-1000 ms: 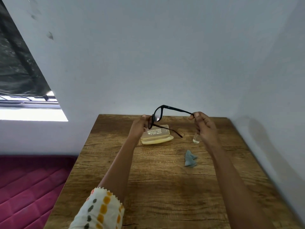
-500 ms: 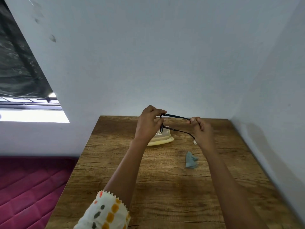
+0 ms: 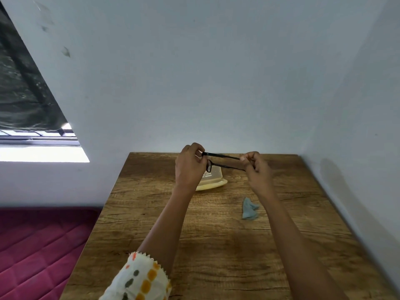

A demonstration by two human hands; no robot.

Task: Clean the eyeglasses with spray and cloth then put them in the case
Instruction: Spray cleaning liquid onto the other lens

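Grip: our left hand [image 3: 189, 167] pinches the front of one pair of black eyeglasses [image 3: 223, 156], our right hand [image 3: 256, 169] pinches its temple ends | eyeglasses held in the air above one yellowish case [image 3: 214, 180] | one crumpled blue cloth [image 3: 249, 208] lies on the one wooden table [image 3: 216, 245], beside our right forearm

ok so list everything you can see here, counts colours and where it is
black-framed eyeglasses: one, black, held in the air over the far end of the table between both hands
pale plastic glasses case: one, yellowish, on the table behind the left hand
crumpled cleaning cloth: one, blue-grey, on the table near the right forearm
wooden table: one, brown, in the wall corner
dark curtain: one, blackish, upper left
quilted surface: one, magenta, lower left
patterned sleeve: one, white with orange and grey spots, left arm
left hand: pinches the frame front
right hand: pinches the temple tips
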